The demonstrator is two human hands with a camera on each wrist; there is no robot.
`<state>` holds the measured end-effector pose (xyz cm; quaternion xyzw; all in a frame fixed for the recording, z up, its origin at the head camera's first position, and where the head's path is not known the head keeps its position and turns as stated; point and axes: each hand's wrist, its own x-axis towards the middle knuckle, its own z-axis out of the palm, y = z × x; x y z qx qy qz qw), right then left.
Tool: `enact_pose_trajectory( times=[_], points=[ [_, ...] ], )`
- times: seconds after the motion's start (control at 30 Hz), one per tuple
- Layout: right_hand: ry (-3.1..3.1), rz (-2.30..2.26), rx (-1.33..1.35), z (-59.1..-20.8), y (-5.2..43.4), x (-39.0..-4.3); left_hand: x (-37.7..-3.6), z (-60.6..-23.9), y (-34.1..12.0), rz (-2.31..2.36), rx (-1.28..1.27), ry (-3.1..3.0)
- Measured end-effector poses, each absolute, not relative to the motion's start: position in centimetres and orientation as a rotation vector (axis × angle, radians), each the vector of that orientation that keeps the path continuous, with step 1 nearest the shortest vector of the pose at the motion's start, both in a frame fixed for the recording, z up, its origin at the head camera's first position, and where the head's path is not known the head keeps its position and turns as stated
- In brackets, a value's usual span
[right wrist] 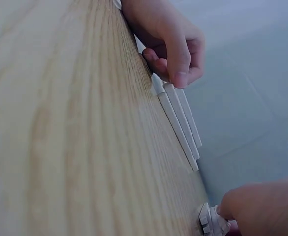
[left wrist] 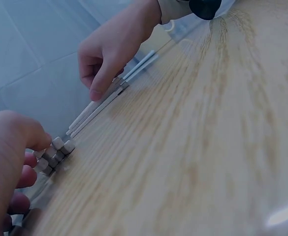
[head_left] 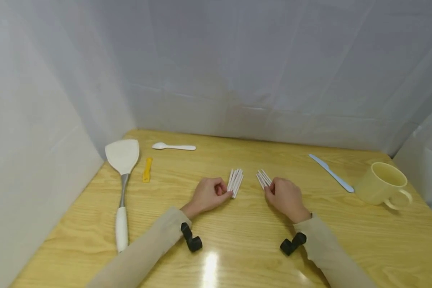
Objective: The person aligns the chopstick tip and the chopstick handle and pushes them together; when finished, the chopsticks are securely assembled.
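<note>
Two groups of thin white sticks lie at the middle of the table. My left hand (head_left: 211, 193) is at the near end of the left bundle of white sticks (head_left: 236, 180), its thumb and curled fingers pinching there. The blunt stick ends (left wrist: 60, 147) show beside these fingers in the left wrist view. Opposite, my right hand (head_left: 285, 197) pinches the right bundle of white sticks (head_left: 263, 177) between thumb and fingers. Their far ends fan out slightly past the fingertips, and the hand covers the near part. A gap of bare wood separates the bundles.
To the left lie a white-headed spatula (head_left: 122, 158), a small yellow strip-shaped piece (head_left: 147, 170) and a white spoon (head_left: 174, 147). On the right are a light blue knife (head_left: 332, 173) and a yellow mug (head_left: 378, 186). Pale sheeting (head_left: 237, 80) hangs behind the table.
</note>
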<state>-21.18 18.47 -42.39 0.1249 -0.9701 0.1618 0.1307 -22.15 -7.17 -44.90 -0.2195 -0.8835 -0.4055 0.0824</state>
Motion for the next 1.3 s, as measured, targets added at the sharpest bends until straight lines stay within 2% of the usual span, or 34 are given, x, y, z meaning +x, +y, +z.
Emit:
enact_pose_trajectory(
  times=[0.3, 0.8, 1.3],
  points=[
    [-2.809, 0.423, 0.374, -42.3, 18.48, -21.02, -22.02, -44.76, -7.11, -1.209, -0.63, -2.668],
    [-2.758, 0.557, 0.303, -41.98, 18.86, -21.34, -22.08, -45.01, -7.23, -1.466, -0.502, -2.48],
    [-2.699, 0.865, 0.386, -41.46, 19.04, -21.53, -21.33, -44.6, -6.46, -1.974, -0.447, -2.233]
  ],
)
